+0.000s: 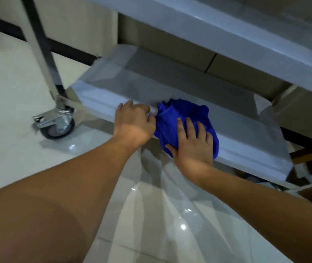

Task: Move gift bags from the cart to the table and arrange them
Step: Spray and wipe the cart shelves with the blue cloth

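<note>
Right hand (193, 147) lies flat on blue bag (185, 114), fingers straight. Left hand (134, 122) pinches bag's left end, fingers curled. Bag sits at front edge of cart's lower shelf (170, 80). Caster (60, 126) on floor at left; upper shelf (227, 31) beyond.

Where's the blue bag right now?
In the head view, the blue bag sits at the front edge of the cart's lower shelf, centre frame, with the left hand gripping its end and the right hand resting on top.
</note>
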Motion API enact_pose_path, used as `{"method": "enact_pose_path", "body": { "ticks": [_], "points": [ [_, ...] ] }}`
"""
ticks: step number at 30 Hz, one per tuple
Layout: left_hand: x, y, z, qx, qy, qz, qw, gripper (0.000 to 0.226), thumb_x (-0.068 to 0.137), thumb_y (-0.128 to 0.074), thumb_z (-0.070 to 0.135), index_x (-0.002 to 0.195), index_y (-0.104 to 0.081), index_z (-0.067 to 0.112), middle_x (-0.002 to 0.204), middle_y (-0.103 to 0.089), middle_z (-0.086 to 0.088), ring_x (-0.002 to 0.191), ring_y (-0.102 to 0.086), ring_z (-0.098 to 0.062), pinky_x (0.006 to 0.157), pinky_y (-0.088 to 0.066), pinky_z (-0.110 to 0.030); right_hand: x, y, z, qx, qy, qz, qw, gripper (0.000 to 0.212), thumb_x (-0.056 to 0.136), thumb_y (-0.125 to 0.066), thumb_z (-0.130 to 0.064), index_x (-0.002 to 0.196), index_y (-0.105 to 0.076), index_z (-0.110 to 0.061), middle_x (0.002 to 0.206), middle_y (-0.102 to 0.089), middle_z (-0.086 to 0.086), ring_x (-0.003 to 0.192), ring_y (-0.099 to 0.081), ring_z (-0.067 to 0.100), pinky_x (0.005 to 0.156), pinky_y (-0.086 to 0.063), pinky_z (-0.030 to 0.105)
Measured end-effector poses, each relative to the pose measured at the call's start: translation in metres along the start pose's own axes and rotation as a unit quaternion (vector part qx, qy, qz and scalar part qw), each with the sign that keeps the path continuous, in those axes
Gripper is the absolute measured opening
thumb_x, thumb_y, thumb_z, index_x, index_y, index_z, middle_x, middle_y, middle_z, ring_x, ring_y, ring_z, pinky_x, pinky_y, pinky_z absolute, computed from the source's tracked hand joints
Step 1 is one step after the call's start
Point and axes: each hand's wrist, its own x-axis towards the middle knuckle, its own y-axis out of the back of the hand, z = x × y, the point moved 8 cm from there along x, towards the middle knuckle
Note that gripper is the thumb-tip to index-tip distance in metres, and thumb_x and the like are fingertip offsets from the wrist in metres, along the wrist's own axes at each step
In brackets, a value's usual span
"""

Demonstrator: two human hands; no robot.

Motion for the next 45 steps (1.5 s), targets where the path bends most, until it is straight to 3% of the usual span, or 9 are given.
{"method": "enact_pose_path", "body": {
  "ticks": [7,13,18,21,23,27,31,41,45],
  "points": [
    [-0.03,0.081,-0.088,-0.014,0.094,0.102,0.99,0.033,0.081,-0.048,0.017,0.094,-0.073,0.0,0.088,-0.068,-0.022,0.086,-0.059,-0.038,0.076,-0.053,-0.045,0.043,0.03,-0.132,0.014,0.077,-0.01,0.997,0.08,0.103,-0.038,-0.056,0.159,0.005,-0.019,0.166,-0.006,0.015,0.15,-0.01,0.043,0.119,-0.017,0.057],
    [-0.062,0.128,-0.157,-0.002,0.189,0.101,0.977,0.02,0.09,-0.052,0.017,0.1,-0.069,0.012,0.093,-0.067,0.001,0.083,-0.058,-0.019,0.07,-0.046,-0.032,0.077,0.052,-0.233,0.021,0.139,0.014,0.99,0.083,0.1,-0.053,-0.039,0.159,0.0,-0.014,0.165,-0.011,0.019,0.149,-0.013,0.046,0.118,-0.021,0.061],
    [-0.109,0.143,-0.166,0.031,0.26,0.076,0.962,0.03,0.095,-0.051,0.016,0.118,-0.07,0.013,0.116,-0.069,-0.007,0.104,-0.061,-0.026,0.079,-0.042,-0.028,0.075,0.065,-0.244,0.1,0.17,0.006,0.98,0.072,0.1,-0.053,-0.024,0.16,-0.014,-0.02,0.164,-0.023,0.011,0.148,-0.019,0.04,0.118,-0.023,0.055],
    [-0.141,0.143,-0.136,0.034,0.274,-0.01,0.961,0.039,0.098,-0.051,0.02,0.135,-0.061,0.014,0.138,-0.061,-0.004,0.126,-0.053,-0.024,0.1,-0.04,-0.029,0.057,0.086,-0.215,0.221,0.177,-0.039,0.958,0.038,0.095,-0.057,-0.019,0.132,-0.059,-0.026,0.119,-0.061,0.005,0.114,-0.051,0.031,0.103,-0.042,0.045],
    [-0.147,0.158,-0.11,0.037,0.269,-0.045,0.961,0.037,0.098,-0.051,0.021,0.131,-0.062,0.009,0.135,-0.061,-0.007,0.123,-0.054,-0.027,0.1,-0.043,-0.036,0.04,0.12,-0.197,0.276,0.181,-0.034,0.943,0.026,0.091,-0.057,-0.015,0.11,-0.065,-0.031,0.094,-0.057,0.0,0.09,-0.05,0.025,0.085,-0.045,0.038],
    [-0.129,0.23,-0.044,0.053,0.223,-0.087,0.97,0.039,0.094,-0.054,0.019,0.13,-0.063,0.01,0.131,-0.061,-0.009,0.117,-0.057,-0.031,0.096,-0.05,-0.04,-0.002,0.203,-0.166,0.328,0.159,-0.135,0.921,0.059,0.07,-0.044,0.0,0.117,-0.068,-0.026,0.099,-0.072,0.004,0.092,-0.066,0.03,0.083,-0.054,0.039],
    [-0.103,0.345,0.021,0.091,0.19,-0.089,0.974,0.036,0.088,-0.051,0.019,0.118,-0.068,0.008,0.113,-0.064,-0.01,0.098,-0.06,-0.034,0.081,-0.055,-0.047,-0.033,0.318,-0.131,0.354,0.123,-0.177,0.91,0.04,0.082,-0.048,0.001,0.109,-0.07,-0.02,0.091,-0.069,0.004,0.085,-0.063,0.027,0.074,-0.053,0.036],
    [0.008,0.647,0.237,0.12,0.107,-0.028,0.987,0.04,0.096,-0.052,0.02,0.133,-0.061,0.01,0.135,-0.058,-0.008,0.123,-0.051,-0.029,0.098,-0.048,-0.046,-0.059,0.669,-0.029,0.424,0.128,-0.165,0.881,0.034,0.087,-0.045,-0.002,0.102,-0.068,-0.023,0.08,-0.066,-0.008,0.071,-0.063,0.009,0.057,-0.045,0.018],
    [0.071,0.726,0.347,0.112,0.028,0.018,0.993,0.043,0.096,-0.05,0.023,0.137,-0.058,0.013,0.134,-0.058,-0.006,0.122,-0.052,-0.029,0.097,-0.048,-0.042,-0.05,0.778,0.037,0.44,0.1,-0.095,0.887,0.047,0.081,-0.046,0.0,0.111,-0.07,-0.027,0.094,-0.072,-0.003,0.086,-0.064,0.021,0.078,-0.055,0.035]
  ]
}}
